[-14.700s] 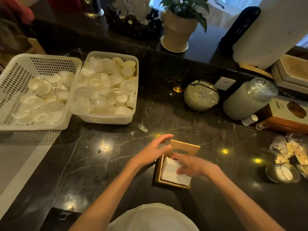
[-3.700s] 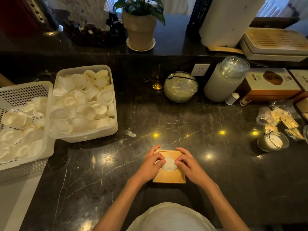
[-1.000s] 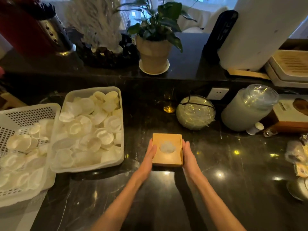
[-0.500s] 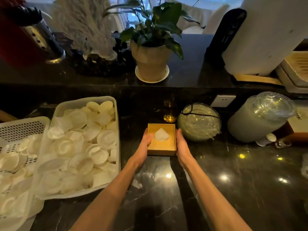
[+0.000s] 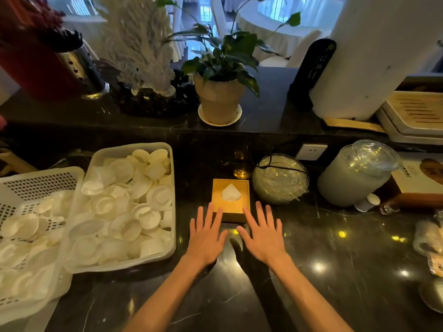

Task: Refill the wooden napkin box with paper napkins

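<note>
The wooden napkin box stands closed on the dark marble counter, near the back wall. A white napkin pokes up through the round hole in its lid. My left hand and my right hand lie flat and spread just in front of the box, palms down. The fingertips reach the box's near edge; neither hand holds anything.
A white tub full of small white dishes sits left of the box, with a perforated basket further left. A round glass jar, a lidded grey jar and a cardboard box stand to the right. A potted plant is on the raised ledge.
The box has been pushed away to the back of the counter. Both hands have let go of its sides and now lie flat in front of it.
</note>
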The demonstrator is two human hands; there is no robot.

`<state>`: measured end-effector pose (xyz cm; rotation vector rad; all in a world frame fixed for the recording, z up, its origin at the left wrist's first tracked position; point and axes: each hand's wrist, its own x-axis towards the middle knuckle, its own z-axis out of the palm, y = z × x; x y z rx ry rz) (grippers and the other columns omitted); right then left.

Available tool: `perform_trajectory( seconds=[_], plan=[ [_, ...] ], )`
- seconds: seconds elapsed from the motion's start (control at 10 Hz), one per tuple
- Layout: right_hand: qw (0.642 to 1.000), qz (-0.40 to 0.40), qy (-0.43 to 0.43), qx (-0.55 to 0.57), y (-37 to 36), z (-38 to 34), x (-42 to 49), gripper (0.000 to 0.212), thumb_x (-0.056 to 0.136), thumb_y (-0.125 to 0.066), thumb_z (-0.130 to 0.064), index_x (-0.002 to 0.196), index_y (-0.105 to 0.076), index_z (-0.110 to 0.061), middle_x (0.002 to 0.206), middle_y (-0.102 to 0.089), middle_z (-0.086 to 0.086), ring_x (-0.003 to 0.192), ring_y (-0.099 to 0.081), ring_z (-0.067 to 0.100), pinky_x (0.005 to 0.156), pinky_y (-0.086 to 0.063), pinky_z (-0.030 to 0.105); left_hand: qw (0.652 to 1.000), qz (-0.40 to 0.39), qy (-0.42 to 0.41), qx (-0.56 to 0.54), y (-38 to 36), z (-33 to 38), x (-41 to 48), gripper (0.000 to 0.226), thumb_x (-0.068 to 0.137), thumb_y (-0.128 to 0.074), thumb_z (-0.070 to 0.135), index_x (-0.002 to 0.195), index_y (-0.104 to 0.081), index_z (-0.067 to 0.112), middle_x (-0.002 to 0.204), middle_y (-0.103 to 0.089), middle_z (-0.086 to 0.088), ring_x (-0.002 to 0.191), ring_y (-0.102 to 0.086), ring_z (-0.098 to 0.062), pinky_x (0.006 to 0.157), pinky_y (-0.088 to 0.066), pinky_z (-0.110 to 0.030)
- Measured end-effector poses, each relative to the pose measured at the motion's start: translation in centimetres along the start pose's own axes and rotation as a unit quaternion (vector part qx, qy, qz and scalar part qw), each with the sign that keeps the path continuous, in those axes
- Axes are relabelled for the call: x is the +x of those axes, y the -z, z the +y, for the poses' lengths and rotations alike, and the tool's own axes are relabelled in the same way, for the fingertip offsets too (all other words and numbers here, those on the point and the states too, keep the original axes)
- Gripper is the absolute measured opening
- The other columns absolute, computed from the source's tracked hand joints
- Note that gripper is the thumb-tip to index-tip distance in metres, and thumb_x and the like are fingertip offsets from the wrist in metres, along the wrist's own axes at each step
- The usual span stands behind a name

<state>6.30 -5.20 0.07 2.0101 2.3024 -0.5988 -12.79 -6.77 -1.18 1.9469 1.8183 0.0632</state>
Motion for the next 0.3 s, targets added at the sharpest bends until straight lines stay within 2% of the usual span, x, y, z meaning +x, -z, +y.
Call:
perform_trajectory(
  seconds=[0.1,0.2,0.3],
  plan=[
    [0.999,-0.028,-0.009,-0.027,0.2,0.1,-0.2,0.071,0.094,-0.018,-0.069,0.152,0.013,-0.042,0.163,0.020,0.002,0.148,0.023,0.029,0.119,0.004,0.058,0.998,-0.034,0.015,0.042,1.1,0.2,-0.2,0.068,0.101,-0.026,0.049,0.156,0.011,0.031,0.164,0.020,-0.003,0.149,0.022,-0.033,0.120,0.006,-0.056],
    [0.999,-0.014,0.007,-0.040,1.1,0.0,-1.6,0.072,0.094,-0.020,-0.069,0.153,0.010,-0.041,0.165,0.013,0.003,0.150,0.017,0.030,0.119,0.003,0.055,0.997,-0.022,0.012,0.067,2.5,0.9,-1.1,0.067,0.102,-0.028,0.048,0.157,0.006,0.028,0.165,0.014,-0.008,0.150,0.017,-0.034,0.120,0.005,-0.055],
    [0.997,0.062,0.039,-0.016,3.2,0.1,-3.9,0.064,0.096,-0.029,-0.063,0.152,-0.026,-0.033,0.159,-0.031,0.003,0.148,-0.023,0.024,0.118,-0.021,0.048,0.995,0.019,0.003,0.096,4.4,2.3,-2.7,0.058,0.102,-0.032,0.045,0.154,-0.023,0.021,0.161,-0.026,-0.012,0.150,-0.016,-0.034,0.121,-0.013,-0.051]
  ],
)
